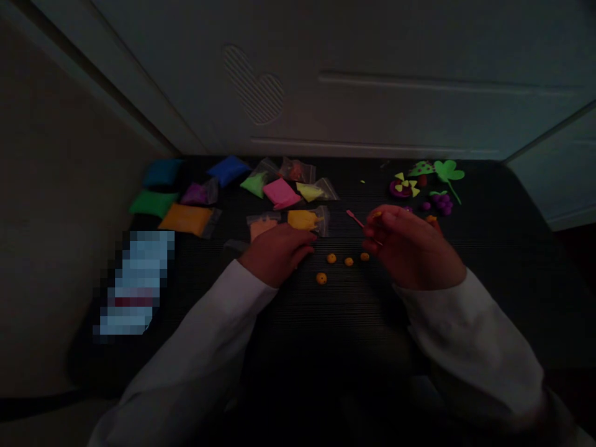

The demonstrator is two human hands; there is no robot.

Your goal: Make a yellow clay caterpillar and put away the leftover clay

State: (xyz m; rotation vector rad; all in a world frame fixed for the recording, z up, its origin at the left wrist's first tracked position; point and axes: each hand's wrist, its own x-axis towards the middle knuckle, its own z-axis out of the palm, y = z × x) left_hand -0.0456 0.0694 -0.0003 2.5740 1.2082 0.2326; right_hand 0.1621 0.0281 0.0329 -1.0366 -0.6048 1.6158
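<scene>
The scene is dim. My right hand (405, 245) is raised a little above a dark mat (326, 310), its fingers pinched round a thin red stick tool (354, 218) and a small orange clay piece (376, 215) at the fingertips. My left hand (278, 251) rests curled on the mat, its fingers touching a clear bag of yellow-orange clay (305, 220); whether it grips anything is hidden. Several small orange clay balls (331, 258) lie on the mat between the hands.
Several bags of coloured clay lie at the back left: blue (228, 169), green (153, 202), orange (186, 218), pink (280, 192). Finished clay shapes sit at the back right, among them a green clover (448, 171) and purple grapes (441, 202). A pale door (354, 74) stands behind. A blurred-out object (137, 282) lies left.
</scene>
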